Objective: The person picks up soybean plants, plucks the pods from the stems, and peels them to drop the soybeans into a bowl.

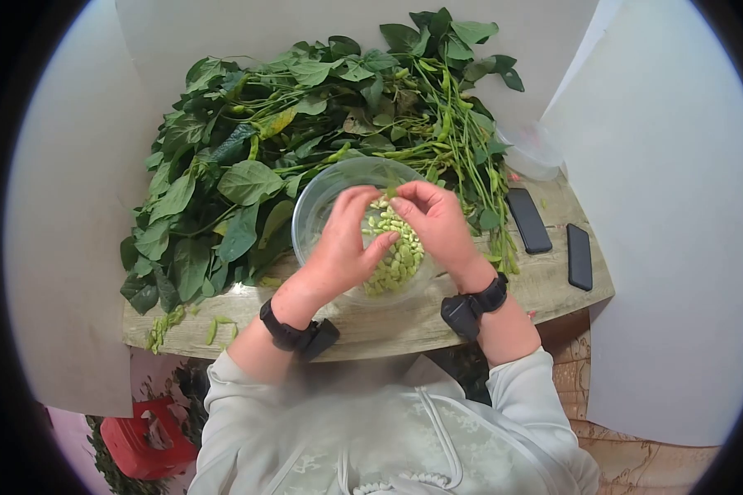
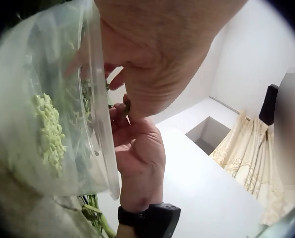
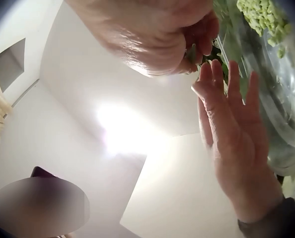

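Over the clear round bowl, the right hand pinches a small green pod between thumb and fingers. The left hand is beside it, above the bowl's left part; its fingers look straight and spread in the right wrist view, where the left hand holds nothing visible. Pale green beans lie in the bowl below both hands. Through the bowl's wall the beans show in the left wrist view. The pod is partly hidden by the right hand.
Leafy bean plants with pods are heaped behind and left of the bowl. Two black phones lie at the right, near a clear container. Loose pods lie at the table's front left. A red stool stands below.
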The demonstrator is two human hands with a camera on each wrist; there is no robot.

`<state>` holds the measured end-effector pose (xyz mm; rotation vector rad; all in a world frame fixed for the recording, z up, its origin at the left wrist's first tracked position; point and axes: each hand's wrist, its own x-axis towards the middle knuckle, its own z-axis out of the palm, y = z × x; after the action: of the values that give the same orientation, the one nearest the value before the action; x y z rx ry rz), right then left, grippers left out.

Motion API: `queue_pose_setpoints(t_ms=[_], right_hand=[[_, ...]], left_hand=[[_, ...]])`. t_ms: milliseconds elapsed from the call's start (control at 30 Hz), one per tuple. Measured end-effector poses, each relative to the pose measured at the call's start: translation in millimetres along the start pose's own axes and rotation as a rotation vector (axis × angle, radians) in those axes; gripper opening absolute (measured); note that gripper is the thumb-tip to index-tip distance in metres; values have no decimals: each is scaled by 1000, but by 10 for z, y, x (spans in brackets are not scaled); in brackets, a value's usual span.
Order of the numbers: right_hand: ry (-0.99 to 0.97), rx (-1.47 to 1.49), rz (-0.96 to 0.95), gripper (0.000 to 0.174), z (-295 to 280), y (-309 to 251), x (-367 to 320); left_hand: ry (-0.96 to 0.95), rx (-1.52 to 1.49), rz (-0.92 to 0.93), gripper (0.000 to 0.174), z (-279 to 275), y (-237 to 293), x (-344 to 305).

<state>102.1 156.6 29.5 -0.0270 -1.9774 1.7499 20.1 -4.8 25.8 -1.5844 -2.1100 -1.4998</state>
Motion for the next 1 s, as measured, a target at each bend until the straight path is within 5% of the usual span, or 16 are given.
queue_pose_setpoints(t_ms=[33,200,333,400,633,800,900,1000], right_hand=[[34,-18,-11,19,-18,-18,9],[-2,-5,-37,26,-43,-284,-47],[-141,-101,35,25,-68,-298,-197],[-263,-204,141,24,-157,-355,-327],[-413,-527,348,21,-555,-650,-798],[-625,-736,402,18,-932,-856,-1092],[-461,-832,586,29,-1053,-1007,-1121],[-264,-864,504,29,-1215,-870,-1048]], left_hand=[[-52,38,9,68,-25,-57,0],[-89,-18,-24,84,-32,-53,-32],[-198,162,-97,76,-7,-15,-42],[-299,138,-154,56,-34,-18,-30],[-8,-36,-126,18,45,-76,-24],[90,-101,-143,31,33,-31,-6],[7,-70,-149,34,6,-12,-21],[-39,-38,-158,38,19,1,-20]])
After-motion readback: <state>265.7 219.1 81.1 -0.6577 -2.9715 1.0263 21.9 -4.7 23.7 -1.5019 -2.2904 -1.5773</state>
